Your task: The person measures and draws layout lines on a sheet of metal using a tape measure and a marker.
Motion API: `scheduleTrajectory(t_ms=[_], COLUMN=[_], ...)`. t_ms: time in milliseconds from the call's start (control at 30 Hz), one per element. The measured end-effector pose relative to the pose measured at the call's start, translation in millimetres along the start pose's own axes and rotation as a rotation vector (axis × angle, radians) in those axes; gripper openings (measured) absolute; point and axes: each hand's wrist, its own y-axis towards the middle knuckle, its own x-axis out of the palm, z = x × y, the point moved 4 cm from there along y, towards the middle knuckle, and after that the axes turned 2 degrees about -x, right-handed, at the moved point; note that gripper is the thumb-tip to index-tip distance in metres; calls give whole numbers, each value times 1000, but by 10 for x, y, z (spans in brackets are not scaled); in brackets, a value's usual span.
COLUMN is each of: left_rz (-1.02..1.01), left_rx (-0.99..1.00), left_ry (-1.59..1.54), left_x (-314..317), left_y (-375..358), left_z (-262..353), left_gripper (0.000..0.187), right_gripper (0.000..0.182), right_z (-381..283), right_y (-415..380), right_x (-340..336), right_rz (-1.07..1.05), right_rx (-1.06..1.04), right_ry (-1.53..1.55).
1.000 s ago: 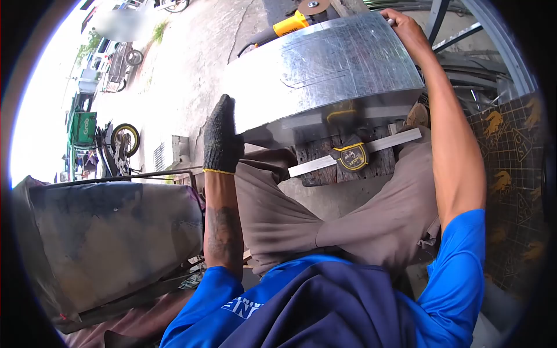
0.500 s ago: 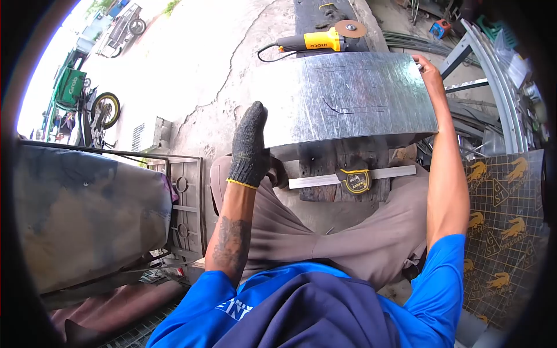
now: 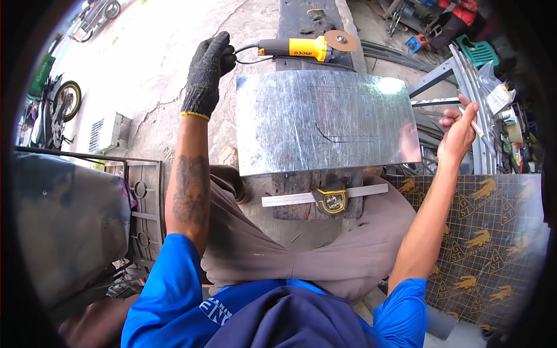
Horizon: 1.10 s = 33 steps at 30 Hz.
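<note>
We have the wooden bench (image 3: 293,182) running away from our lap, the galvanised-looking sheet (image 3: 278,122) laid across it, long axis left-right, straight ahead between our hands. Both hands are off the metal: left just outside the far-left corner, right beside the right edge; left looks marginally nearer, close call. Dark panel (image 3: 481,249) low on our right reads "GST" plus crocodile logos, the smaller word under them only partly legible. Blue shirt (image 3: 156,284): cropped lettering, looks like "ONE", smaller "AINT" below. Yellow-and-black grinder (image 3: 301,49) sits past the sheet's far edge, disc to the right, "INGCO" on the body upside down to us. Gloved left hand (image 3: 204,78) has fingers curled in by the grinder's cord; can't tell if it grips anything. Bare right hand (image 3: 456,136) pinches a white pen-like stick (image 3: 478,129), other fingers loosely bent. Pale flat strip (image 3: 290,199) lies crosswise near our knees, tape measure (image 3: 333,200) against it, label too small to call. Thinnest items: dark straight lines and one curve on the sheet, right of its middle
</note>
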Motion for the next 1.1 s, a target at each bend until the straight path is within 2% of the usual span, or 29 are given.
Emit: scheduleTrajectory(t_ms=[33, 67, 167, 233, 300, 333, 400, 433, 500, 567, 667, 800, 1100], left_rz=[-91, -97, -209, -327, -392, -492, -663, -662, -846, -787, -759, -802, -757], left_rx=[-58, -63, -131, -117, -138, -138, -75, -77, -18, 8, -80, -136, -131], left_ry=[-131, -143, -226, -147, -172, -142, -109, -109, 143, 189, 30, 26, 5], left_x=[34, 77, 219, 294, 299, 320, 384, 348, 376, 392, 388, 369, 316], left_y=[85, 101, 37, 31, 92, 93, 49, 70, 62, 22, 17, 49, 96], left_z=[-85, -133, -228, -253, -340, -374, -350, -339, -318, -284, -308, -329, -387], left_gripper=[36, 36, 47, 53, 48, 46, 41, 41, 43, 46, 48, 46, 45], right_gripper=[63, 63, 53, 54, 43, 43, 28, 28, 24, 22, 26, 31, 29], right_z=[-180, -389, -573, -503, -440, -393, -333, -337, -359, -359, -382, -377, -370], right_y=[-160, -366, -781, -1038, -1176, -1210, -1217, -1206, -1172, -1173, -1179, -1162, -1158], right_x=[195, 429, 969, 1208, 1361, 1408, 1466, 1483, 1487, 1521, 1584, 1555, 1526], right_rz=[-38, -73, -261, -294, -371, -375, -303, -302, -332, -324, -321, -287, -278], right_rx=[18, 64, 177, 263, 275, 280, 231, 234, 255, 248, 222, 210, 201], right_ry=[132, 229, 273, 289, 258, 250, 232, 232, 188, 200, 172, 138, 161])
